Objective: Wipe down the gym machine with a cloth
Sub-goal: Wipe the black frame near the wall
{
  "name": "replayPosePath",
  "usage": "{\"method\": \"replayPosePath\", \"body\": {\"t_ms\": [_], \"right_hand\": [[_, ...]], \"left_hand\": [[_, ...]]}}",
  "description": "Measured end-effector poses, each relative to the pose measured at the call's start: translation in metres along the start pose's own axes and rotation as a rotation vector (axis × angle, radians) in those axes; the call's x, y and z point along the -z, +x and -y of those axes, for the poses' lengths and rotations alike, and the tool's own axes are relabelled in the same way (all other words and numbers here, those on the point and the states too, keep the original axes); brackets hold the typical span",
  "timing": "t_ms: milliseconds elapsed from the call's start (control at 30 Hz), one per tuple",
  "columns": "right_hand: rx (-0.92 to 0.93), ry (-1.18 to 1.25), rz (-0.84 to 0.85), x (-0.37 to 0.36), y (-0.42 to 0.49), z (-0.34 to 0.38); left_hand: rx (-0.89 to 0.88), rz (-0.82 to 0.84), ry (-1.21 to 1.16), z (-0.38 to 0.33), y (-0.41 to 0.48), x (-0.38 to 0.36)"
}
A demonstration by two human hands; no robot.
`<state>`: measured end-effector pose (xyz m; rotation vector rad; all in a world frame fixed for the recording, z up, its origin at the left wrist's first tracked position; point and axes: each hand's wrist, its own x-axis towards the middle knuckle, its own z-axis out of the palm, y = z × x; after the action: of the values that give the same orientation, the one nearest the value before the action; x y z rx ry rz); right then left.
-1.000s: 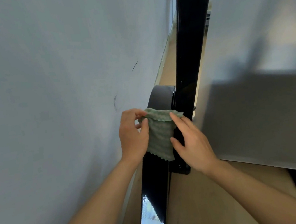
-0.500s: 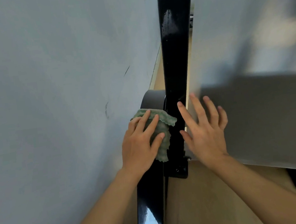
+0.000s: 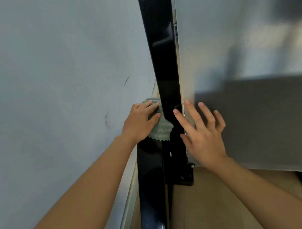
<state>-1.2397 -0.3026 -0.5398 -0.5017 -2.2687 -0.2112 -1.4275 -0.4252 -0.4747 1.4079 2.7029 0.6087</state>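
Left hand (image 3: 140, 122) lies flat with its fingers nearly straight, pressing the small pale-green scallop-edged cloth (image 3: 161, 130) onto a grey rounded part (image 3: 153, 99) of the gym machine, just left of the glossy black upright post (image 3: 163, 55). The cloth is pinned under the palm rather than gripped, and its lower edge hangs free over the glossy black lower beam (image 3: 151, 181). Right hand (image 3: 202, 132) is spread wide and holds nothing; it sits beside the post's right edge, in front of the grey panel (image 3: 262, 119) (contact with either: cannot tell from this angle). Risks, as I judge them. One: pressure alone holds the cloth, so a fast stroke or a lifted palm could let it slide out and drop into the narrow gap between beam and white wall (image 3: 44, 70), where it would be awkward to retrieve. Two: the free edge may snag where post meets beam, above the black bolted foot bracket (image 3: 183, 179), and bunch up so that skin does the wiping rather than fabric. Three: bare right fingers this near the gloss finish would leave prints on a surface I mean to clean. Four: left knuckles work close to the wall, and a wide stroke could scrape them. Five: pale specks show near the post's top, a stretch easily missed from down here.
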Motion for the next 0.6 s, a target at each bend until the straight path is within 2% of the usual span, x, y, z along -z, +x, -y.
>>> {"method": "replayPosePath", "body": {"t_ms": [200,367,467,600], "right_hand": [[0.002,0.047,0.060,0.010,0.002,0.000],[-0.026,0.097,0.104,0.017,0.005,0.006],[-0.052,0.134,0.136,0.021,0.004,0.012],[-0.236,0.393,0.056,0.032,-0.007,0.034]], "left_hand": [[0.002,-0.110,-0.057,-0.007,-0.038,-0.010],[0.016,-0.187,-0.196,0.000,-0.083,-0.027],[-0.006,-0.226,-0.175,0.000,-0.108,-0.034],[-0.015,-0.188,-0.118,0.004,-0.137,-0.037]]}}
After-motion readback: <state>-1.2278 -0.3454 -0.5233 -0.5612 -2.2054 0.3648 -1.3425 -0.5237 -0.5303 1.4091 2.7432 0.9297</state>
